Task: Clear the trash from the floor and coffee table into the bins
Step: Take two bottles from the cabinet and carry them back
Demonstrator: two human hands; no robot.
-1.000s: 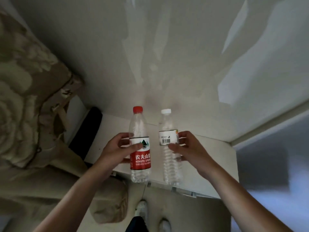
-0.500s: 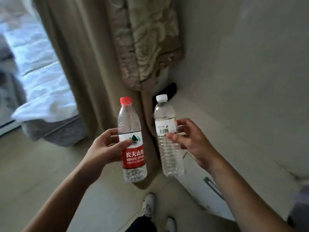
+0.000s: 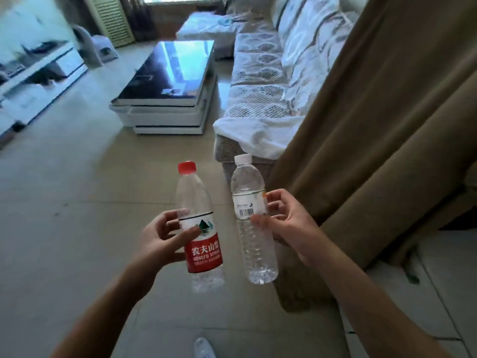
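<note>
A white shoe [image 3: 205,348] shows at the bottom edge, on the tiled floor [image 3: 64,228], nearer to the viewer than the two bottles. Above it, the left hand [image 3: 162,240] holds a red-capped bottle [image 3: 200,226] upright, thumb across the front of the label just above the red band and fingers curled round the back of it. Just to the right of that bottle, not touching it, the right hand [image 3: 286,223] holds a white-capped bottle [image 3: 251,220] upright, thumb and fingers pinching it at the white barcode label. Both bottles are clear plastic and look empty or nearly so; both are held in the air over the floor, side by side at about the same height.

Right of the white-capped bottle hangs a brown curtain [image 3: 374,151], its folds reaching down to the floor. Beyond the bottles, a sofa [image 3: 258,81] with a pale patterned cover runs away from the viewer, a white cloth [image 3: 255,133] draped over its near end. Left of the sofa, farther off than the bottles, stands the coffee table [image 3: 165,73], with a dark glossy top over white stacked tiers. Left of the coffee table, across open floor, a low white cabinet [image 3: 33,76] stands blurred along the wall. Past the table's far end is a pale slatted panel [image 3: 111,21].
</note>
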